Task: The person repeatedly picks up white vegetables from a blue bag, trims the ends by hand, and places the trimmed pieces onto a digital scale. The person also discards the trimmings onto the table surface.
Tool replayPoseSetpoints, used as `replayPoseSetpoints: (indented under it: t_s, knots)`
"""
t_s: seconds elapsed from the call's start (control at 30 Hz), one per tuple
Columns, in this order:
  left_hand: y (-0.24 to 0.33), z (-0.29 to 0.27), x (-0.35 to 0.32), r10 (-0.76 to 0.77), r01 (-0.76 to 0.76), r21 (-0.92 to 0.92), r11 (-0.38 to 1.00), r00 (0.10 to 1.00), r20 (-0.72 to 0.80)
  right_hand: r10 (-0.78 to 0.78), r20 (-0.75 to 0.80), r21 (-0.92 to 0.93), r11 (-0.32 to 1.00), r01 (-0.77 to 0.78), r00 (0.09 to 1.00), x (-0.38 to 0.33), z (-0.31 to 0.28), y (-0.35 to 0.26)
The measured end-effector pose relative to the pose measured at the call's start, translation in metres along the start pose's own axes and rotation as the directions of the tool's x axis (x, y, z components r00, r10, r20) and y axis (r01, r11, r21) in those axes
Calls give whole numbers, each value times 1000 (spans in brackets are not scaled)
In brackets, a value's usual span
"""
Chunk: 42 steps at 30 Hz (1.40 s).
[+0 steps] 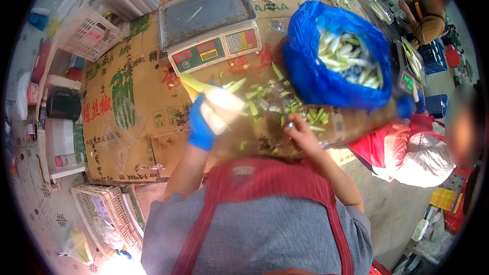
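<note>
**Pale stalk in a gloved hand over a cardboard-covered bench**

The left hand (201, 125), wearing a smooth blue rubber glove, is wrapping its grip around a long, pale cream vegetable stalk with a yellow-green tapered tip (216, 99), holding it tilted above the bench (127, 122). The bare right hand (300, 132) is hovering just beside it, fingers curled around something small and shiny; motion blur is hiding whether they are pressing tight on it or what it is.

The bench is lying under flattened brown corrugated cardboard printed in green and red. Short, angular green and white trimmings (285, 104) are lying scattered across it between the two hands and a crinkled glossy blue plastic bag (316, 76), which is standing open and holding more pale trimmed stalks. Behind the stalk is sitting a grey electronic scale with a flat rectangular metal pan (209, 20) and a green front panel.

A white plastic lattice basket (86, 33) is standing at the bench's far left corner, another white lattice crate (102, 214) on the floor below. The person is wearing a grey top under a red striped apron. To the right, another person in red and white is bending nearby
</note>
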<state>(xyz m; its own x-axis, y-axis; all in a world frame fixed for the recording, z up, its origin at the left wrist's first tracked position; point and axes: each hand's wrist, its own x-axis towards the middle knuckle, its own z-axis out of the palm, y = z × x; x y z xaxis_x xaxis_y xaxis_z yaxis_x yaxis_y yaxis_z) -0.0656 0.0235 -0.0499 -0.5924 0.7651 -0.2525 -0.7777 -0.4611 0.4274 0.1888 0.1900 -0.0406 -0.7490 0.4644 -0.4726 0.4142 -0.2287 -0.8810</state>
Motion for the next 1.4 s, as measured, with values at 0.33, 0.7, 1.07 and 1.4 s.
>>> replayPoseSetpoints:
  t_s: [0.33, 0.7, 1.07, 1.4]
  knots:
    - [-44, -5, -7, -366, 262, 544, 797, 926, 90, -192, 41, 198, 964, 180, 981, 9, 68, -47]
    - [-34, -3, -4, -324, 267, 659, 703, 945, -38, -382, -120, -8, 923, 384, 916, 34, 76, -26]
    - [-24, 9, 5, -399, 246, 734, 633, 916, 37, -447, 5, 4, 895, 447, 895, 30, 65, -24]
    - [-13, 34, 8, -418, 221, 903, 370, 907, -50, -378, 21, -369, 857, 359, 925, 8, 18, -62]
